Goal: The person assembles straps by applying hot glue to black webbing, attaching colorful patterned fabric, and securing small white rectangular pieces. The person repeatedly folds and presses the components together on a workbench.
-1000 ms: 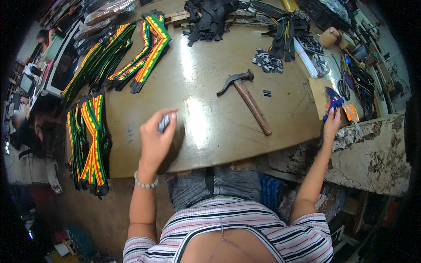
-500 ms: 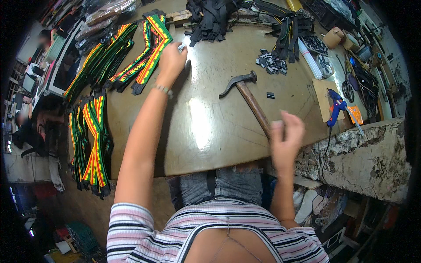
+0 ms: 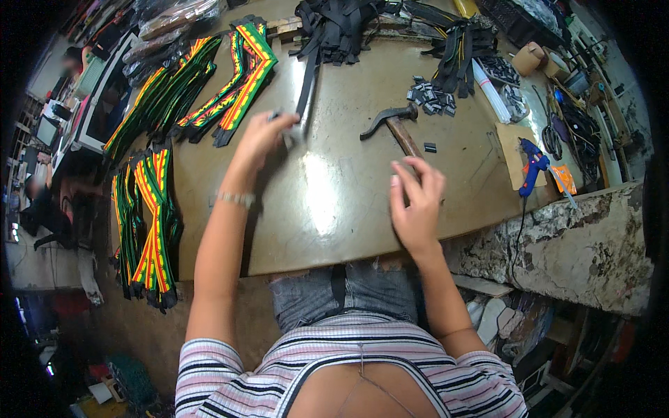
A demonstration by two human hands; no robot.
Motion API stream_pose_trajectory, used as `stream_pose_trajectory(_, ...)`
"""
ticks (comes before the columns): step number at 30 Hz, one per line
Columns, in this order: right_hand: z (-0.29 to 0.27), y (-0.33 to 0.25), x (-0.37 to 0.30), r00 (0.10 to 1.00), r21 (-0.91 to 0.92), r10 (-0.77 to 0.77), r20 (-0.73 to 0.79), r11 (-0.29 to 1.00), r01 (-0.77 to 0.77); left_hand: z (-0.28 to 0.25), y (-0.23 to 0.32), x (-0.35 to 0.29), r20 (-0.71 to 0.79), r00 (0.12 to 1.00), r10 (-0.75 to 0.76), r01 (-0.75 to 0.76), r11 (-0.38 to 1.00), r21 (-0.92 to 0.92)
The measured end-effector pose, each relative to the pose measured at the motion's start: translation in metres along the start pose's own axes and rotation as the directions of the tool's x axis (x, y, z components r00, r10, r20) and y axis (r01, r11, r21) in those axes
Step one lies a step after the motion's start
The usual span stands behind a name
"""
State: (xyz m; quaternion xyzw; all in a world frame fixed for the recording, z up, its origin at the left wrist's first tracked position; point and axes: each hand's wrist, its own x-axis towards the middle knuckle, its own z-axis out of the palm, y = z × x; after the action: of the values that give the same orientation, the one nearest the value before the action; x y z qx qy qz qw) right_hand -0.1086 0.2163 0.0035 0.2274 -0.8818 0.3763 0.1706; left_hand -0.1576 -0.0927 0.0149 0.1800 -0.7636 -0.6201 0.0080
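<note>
Black strap [image 3: 306, 87] pinched in left hand [image 3: 261, 143], right hand [image 3: 420, 212] spread near hammer

Left of centre in the frame, the left hand pinches the near end of the strap between thumb and fingertips. From there the strap runs up to the pile of black straps [image 3: 338, 31] at the top centre (something small and greyish also shows at those fingers, too blurred to name).

Right of centre, the right hand has its fingers spread and slightly curled. It hides the lower handle of the hammer [image 3: 402, 132]; whether it touches the wood, I cannot tell. Just beside the hammer lies a small black piece [image 3: 431, 147], with a heap of similar pieces [image 3: 432, 96] above it.

At the right of the frame, a blue glue gun [image 3: 534, 167] rests partly on a cardboard sheet [image 3: 511, 150]. Red, yellow and green bands [image 3: 148, 230] lie along the left of the tabletop [image 3: 348, 223].
</note>
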Motion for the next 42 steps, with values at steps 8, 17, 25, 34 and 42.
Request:
stream_pose_trajectory(8,0.059,-0.038,0.024,0.23,0.215,-0.234,0.945,-0.091,-0.972,0.039,-0.004,-0.195,-0.019,1.0,0.011,-0.012,1.0,-0.019)
stream_pose_trajectory(17,0.099,0.019,0.218,0.49,0.49,-0.216,0.845,0.681,-0.545,0.061,-0.03,-0.226,-0.078,0.929,0.363,-0.237,0.742,0.628)
stream_pose_trajectory(25,0.207,0.038,0.247,0.798,0.191,-0.154,0.583,0.98,0.049,0.061,-0.033,-0.23,0.003,0.897,0.442,-0.341,0.689,0.64)
stream_pose_trajectory(34,0.167,0.02,0.22,0.972,0.177,-0.195,0.128,0.969,0.171,0.056,-0.044,-0.232,0.027,0.847,0.531,-0.418,0.634,0.651)
stream_pose_trajectory(42,-0.107,0.114,0.051,0.788,-0.008,0.021,-0.616,0.999,-0.033,0.05,-0.054,-0.234,0.08,0.828,0.555,-0.48,0.627,0.614)
